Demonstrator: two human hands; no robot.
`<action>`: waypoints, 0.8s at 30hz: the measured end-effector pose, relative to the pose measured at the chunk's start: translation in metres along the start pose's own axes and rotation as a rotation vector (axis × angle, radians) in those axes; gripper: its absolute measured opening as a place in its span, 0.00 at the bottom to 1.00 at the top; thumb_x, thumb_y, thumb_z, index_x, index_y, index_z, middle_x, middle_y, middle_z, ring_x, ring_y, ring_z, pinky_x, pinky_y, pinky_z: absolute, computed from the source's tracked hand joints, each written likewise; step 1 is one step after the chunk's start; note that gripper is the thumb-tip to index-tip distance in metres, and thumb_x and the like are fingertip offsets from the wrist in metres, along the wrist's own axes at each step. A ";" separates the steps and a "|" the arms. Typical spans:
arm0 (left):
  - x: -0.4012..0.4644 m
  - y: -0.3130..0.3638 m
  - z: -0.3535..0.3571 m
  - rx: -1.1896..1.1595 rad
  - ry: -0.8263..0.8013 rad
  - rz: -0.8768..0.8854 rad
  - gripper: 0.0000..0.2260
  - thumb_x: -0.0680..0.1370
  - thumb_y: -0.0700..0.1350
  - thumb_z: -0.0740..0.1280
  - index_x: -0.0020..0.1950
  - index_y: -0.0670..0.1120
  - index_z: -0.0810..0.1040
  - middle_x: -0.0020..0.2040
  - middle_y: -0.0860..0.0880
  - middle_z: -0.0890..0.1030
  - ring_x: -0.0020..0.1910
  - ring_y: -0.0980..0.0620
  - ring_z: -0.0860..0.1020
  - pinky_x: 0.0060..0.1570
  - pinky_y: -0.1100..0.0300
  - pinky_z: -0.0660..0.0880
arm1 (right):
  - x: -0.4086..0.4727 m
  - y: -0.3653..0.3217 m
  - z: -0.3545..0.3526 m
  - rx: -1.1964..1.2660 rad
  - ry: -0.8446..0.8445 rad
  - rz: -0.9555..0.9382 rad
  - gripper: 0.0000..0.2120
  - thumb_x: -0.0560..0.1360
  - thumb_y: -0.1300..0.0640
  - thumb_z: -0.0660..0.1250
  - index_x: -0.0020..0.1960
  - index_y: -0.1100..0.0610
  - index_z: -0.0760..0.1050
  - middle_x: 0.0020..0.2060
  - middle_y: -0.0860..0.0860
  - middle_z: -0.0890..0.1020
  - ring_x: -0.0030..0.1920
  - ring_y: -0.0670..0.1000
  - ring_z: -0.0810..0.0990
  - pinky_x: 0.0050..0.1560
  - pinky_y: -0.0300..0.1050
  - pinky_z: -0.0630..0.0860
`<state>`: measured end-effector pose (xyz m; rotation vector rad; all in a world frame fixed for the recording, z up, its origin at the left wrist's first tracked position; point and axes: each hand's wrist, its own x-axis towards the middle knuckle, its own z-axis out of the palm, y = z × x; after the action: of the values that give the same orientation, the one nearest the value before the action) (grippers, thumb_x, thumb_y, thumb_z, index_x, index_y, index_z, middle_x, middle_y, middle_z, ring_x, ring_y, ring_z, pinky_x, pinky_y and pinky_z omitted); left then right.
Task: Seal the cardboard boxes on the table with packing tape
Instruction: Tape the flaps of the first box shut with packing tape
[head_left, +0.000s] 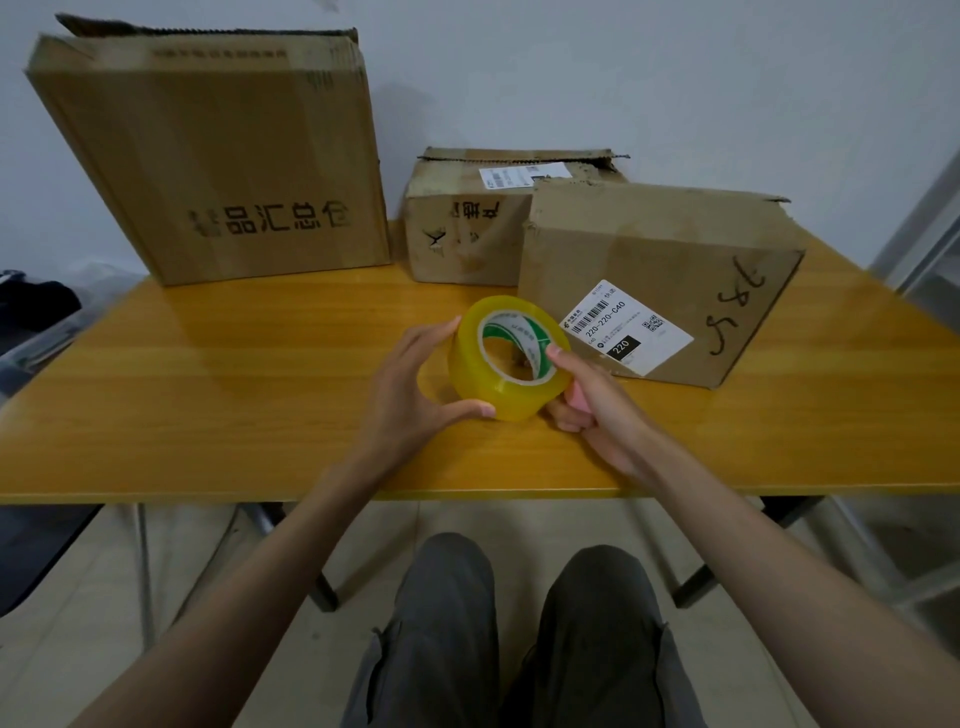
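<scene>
Both hands hold a roll of packing tape above the tabletop, in front of three cardboard boxes.

The left hand (415, 384) grips the yellow tape roll (506, 358) with thumb and fingers curled round its outer side; the right hand (592, 400) pinches its right edge, thumb on the rim, with something pink against the palm. On the yellow tabletop (208, 395) the large box (208, 156) stands far left, the small box (462, 223) behind centre, the labelled box (660, 280) just right of the roll.
</scene>
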<state>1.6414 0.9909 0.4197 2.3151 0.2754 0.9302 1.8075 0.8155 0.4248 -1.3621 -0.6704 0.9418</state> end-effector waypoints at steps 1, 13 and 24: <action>0.001 0.000 -0.003 -0.039 -0.013 0.000 0.44 0.64 0.64 0.76 0.75 0.46 0.71 0.69 0.50 0.75 0.68 0.58 0.72 0.67 0.62 0.72 | 0.000 0.000 0.000 0.002 -0.006 -0.006 0.23 0.82 0.42 0.63 0.66 0.59 0.77 0.31 0.52 0.60 0.28 0.47 0.58 0.32 0.40 0.58; 0.039 0.035 -0.023 -0.050 -0.280 0.136 0.29 0.72 0.58 0.74 0.70 0.49 0.76 0.67 0.55 0.78 0.66 0.62 0.74 0.64 0.63 0.73 | -0.018 -0.009 0.014 -0.074 -0.037 -0.125 0.20 0.77 0.49 0.70 0.69 0.46 0.77 0.61 0.53 0.83 0.65 0.58 0.79 0.71 0.68 0.70; 0.046 0.042 -0.025 0.258 -0.249 0.413 0.21 0.75 0.38 0.73 0.68 0.47 0.79 0.65 0.48 0.81 0.65 0.50 0.77 0.63 0.53 0.76 | -0.011 -0.026 0.024 -0.312 0.099 -0.313 0.21 0.73 0.58 0.77 0.64 0.49 0.79 0.55 0.40 0.85 0.59 0.39 0.81 0.64 0.44 0.76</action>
<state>1.6562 0.9883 0.4852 2.7584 -0.2084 0.8179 1.7858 0.8192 0.4549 -1.5101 -0.9512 0.5301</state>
